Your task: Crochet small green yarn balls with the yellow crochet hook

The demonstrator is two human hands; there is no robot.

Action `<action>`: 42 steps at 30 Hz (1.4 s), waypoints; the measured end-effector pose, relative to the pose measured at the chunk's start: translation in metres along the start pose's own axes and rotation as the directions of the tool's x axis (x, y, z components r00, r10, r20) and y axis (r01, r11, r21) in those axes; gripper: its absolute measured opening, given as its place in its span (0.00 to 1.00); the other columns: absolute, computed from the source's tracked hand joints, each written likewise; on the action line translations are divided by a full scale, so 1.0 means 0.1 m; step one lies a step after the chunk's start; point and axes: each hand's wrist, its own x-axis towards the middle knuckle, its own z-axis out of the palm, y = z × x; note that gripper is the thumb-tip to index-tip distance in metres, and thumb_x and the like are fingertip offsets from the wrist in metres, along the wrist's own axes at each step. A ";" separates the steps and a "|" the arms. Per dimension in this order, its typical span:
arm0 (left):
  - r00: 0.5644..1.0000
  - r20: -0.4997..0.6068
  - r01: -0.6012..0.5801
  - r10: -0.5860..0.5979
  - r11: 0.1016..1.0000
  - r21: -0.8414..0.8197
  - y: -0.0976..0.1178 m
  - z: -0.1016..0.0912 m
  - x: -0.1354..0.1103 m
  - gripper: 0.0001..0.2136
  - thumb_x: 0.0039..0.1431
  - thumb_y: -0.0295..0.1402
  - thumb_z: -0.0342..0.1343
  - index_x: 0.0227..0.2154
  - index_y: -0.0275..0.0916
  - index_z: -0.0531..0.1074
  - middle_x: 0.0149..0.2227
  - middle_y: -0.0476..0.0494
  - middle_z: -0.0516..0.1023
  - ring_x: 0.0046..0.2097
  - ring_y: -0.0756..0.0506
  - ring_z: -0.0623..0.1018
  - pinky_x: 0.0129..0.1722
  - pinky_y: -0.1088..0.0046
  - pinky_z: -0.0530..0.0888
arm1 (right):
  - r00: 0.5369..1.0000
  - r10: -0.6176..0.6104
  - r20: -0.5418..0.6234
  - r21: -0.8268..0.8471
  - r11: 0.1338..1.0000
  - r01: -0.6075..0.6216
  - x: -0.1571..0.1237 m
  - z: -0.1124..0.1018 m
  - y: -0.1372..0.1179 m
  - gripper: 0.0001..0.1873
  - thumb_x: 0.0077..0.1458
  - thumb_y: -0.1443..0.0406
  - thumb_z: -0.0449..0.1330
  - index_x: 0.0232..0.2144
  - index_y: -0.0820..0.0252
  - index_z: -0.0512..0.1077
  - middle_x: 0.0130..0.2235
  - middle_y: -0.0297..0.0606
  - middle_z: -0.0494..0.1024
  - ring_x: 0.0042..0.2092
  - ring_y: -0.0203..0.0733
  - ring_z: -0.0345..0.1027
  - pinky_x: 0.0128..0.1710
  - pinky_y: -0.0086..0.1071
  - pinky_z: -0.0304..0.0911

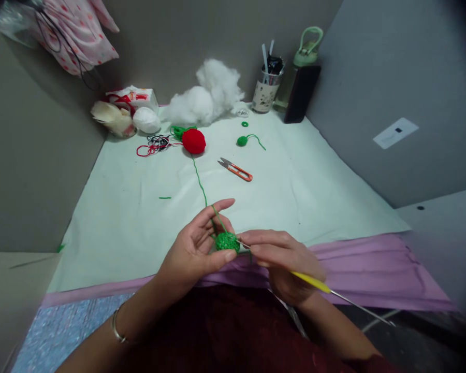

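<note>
Though well beyond crochet piece, scissors.

Head camera looks forward and down, seemingly close over table.

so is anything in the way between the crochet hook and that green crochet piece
Nothing visible. The left hand pinches the green crochet piece, and the crochet hook in the right hand meets its edge. The green yarn leads off on the far side.

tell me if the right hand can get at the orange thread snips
Probably yes: the thread snips lie bare on the white cloth beyond the right hand, nothing between, though its fingers pinch the crochet hook.
</note>
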 end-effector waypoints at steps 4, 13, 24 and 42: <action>0.995 -0.078 -0.066 0.067 0.998 0.014 -0.06 0.05 -0.01 0.34 0.49 0.26 0.76 0.60 0.47 0.74 0.39 0.50 0.74 0.42 0.49 0.75 0.47 0.74 0.74 | 0.999 -0.042 -0.032 -0.003 0.999 0.041 -0.05 0.06 0.03 0.22 0.68 0.70 0.62 0.60 0.45 0.76 0.51 0.40 0.87 0.51 0.44 0.84 0.46 0.37 0.83; 0.991 -0.130 0.008 -0.021 0.995 -0.100 -0.14 0.04 -0.02 0.35 0.48 0.30 0.77 0.60 0.46 0.75 0.40 0.49 0.74 0.43 0.48 0.76 0.47 0.74 0.75 | 0.985 0.039 -0.167 0.123 0.992 -0.018 -0.05 0.20 0.07 0.16 0.70 0.66 0.60 0.54 0.44 0.81 0.47 0.38 0.88 0.47 0.43 0.85 0.42 0.37 0.83; 0.988 -0.146 0.022 -0.043 0.990 -0.142 -0.08 -0.14 -0.02 0.33 0.47 0.27 0.77 0.58 0.47 0.80 0.37 0.50 0.74 0.40 0.51 0.74 0.39 0.81 0.72 | 0.795 0.352 -0.494 0.353 0.917 -0.186 0.23 -0.07 0.13 0.06 0.68 0.61 0.64 0.40 0.49 0.82 0.39 0.33 0.86 0.29 0.33 0.80 0.27 0.26 0.74; 0.988 -0.150 0.031 -0.036 0.999 -0.041 -0.03 -0.11 -0.02 0.12 0.53 0.33 0.76 0.40 0.43 0.83 0.36 0.49 0.83 0.38 0.52 0.80 0.42 0.80 0.74 | 0.902 0.412 -0.131 0.419 0.847 -0.327 0.19 0.16 -0.02 0.08 0.67 0.68 0.64 0.43 0.51 0.83 0.39 0.34 0.84 0.37 0.38 0.81 0.38 0.35 0.78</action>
